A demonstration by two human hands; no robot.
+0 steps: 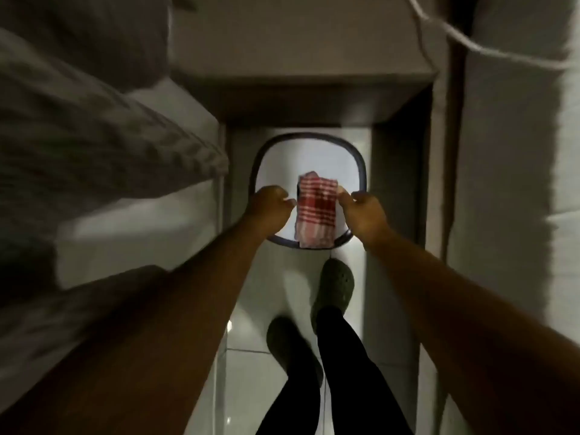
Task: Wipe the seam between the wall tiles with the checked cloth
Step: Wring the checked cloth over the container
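A red-and-white checked cloth (316, 211) hangs folded over a round basket (255, 171) that has a dark rim and a white inside and stands on the floor. My right hand (365, 211) pinches the cloth's upper right corner. My left hand (270, 204) is curled just beside the cloth's left edge, with a small gap between them and nothing visibly in it. The picture is blurred, and I cannot make out a wall tile seam.
A bed with pale bedding (103, 146) fills the left side. A grey wall and door frame (439, 183) stand on the right, with a white cord (464, 42) above. My feet in green clogs (334, 287) stand on a narrow strip of glossy floor tiles (251, 372).
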